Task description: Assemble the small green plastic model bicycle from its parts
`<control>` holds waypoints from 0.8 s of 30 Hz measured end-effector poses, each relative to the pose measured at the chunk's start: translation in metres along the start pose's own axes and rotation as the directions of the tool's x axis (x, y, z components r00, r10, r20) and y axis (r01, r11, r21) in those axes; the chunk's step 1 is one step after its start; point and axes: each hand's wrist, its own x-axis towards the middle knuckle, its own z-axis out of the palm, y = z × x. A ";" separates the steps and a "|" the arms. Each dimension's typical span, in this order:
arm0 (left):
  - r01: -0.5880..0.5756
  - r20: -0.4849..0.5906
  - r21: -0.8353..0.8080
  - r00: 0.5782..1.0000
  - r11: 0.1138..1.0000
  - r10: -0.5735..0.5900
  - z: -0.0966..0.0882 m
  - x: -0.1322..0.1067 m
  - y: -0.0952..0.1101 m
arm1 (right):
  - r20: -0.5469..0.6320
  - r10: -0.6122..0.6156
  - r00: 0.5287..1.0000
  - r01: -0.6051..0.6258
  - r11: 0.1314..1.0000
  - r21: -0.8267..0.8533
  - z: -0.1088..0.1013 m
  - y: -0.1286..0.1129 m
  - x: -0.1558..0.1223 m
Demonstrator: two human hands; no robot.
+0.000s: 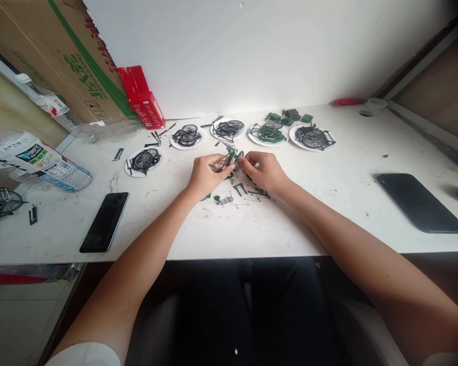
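Both my hands meet over the middle of the white table (328, 213). My left hand (205, 175) is closed on a small green model bicycle frame (227, 158), held just above the tabletop. My right hand (265, 171) pinches the frame's right end with its fingertips. Loose green and grey small parts (236, 194) lie on the table right under and in front of my hands.
Several white paper plates with wheels and green parts stand in an arc behind my hands (187, 136) (313, 138). A black phone (105, 221) lies at left, a dark phone (420, 202) at right. Plastic bottles (38, 161), a red box (143, 96) and cardboard stand at left.
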 end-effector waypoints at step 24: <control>0.022 0.013 -0.020 1.000 1.000 -0.021 0.001 0.000 0.000 | -0.063 0.020 0.998 -0.017 0.999 0.048 0.001 -0.001 -0.001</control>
